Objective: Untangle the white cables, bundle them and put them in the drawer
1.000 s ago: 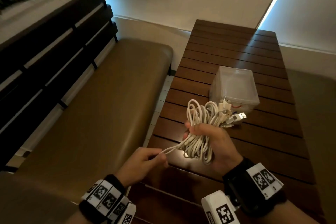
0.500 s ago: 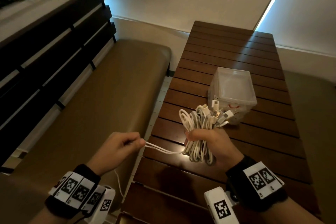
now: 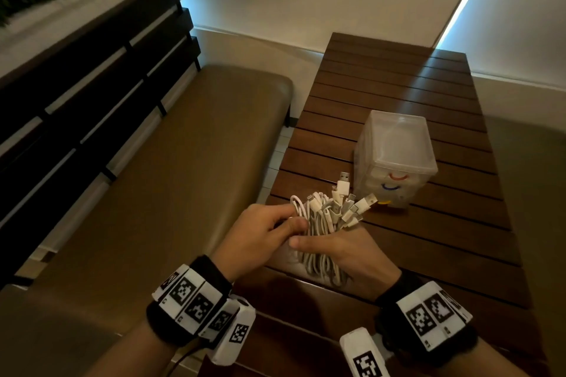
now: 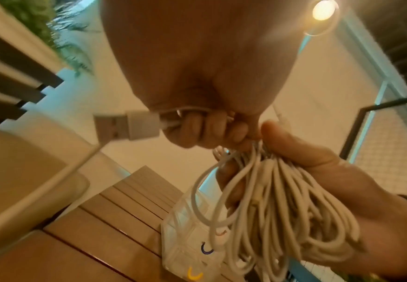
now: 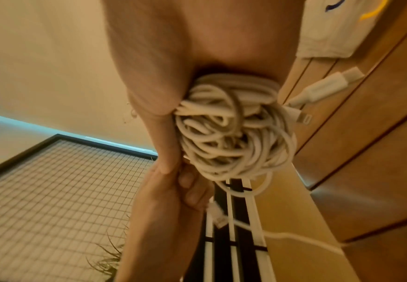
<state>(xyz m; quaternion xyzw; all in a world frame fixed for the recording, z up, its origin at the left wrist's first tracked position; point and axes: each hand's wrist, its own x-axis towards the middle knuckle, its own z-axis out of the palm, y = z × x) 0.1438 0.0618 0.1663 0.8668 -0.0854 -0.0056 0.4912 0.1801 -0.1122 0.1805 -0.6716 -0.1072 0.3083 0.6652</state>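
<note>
Nearest the wearer, the right hand has its grip clamped round the middle of the bundle of white cables, thumb laid across the front, loops hanging below the palm and the plug ends fanning out above. The left hand sits touching the right, its grip closed on one cable end; the left wrist view shows a USB-A plug projecting from the curled fingers, with its lead trailing off downward. The right wrist view shows the coils packed loosely and crossing one another, not neatly wound.

The bundle is held above the near part of the slatted wooden bench, clear of its surface. Just beyond the plug ends stands a small translucent drawer unit with coloured handles; its drawers appear closed.

Judgement: the bundling step is in hand, with the last free cable being gathered into the bunch. The next move likely calls for tucking or wrapping that free end so the bundle holds, then freeing one hand to pull a drawer open. Loose plug ends may snag at the drawer mouth
</note>
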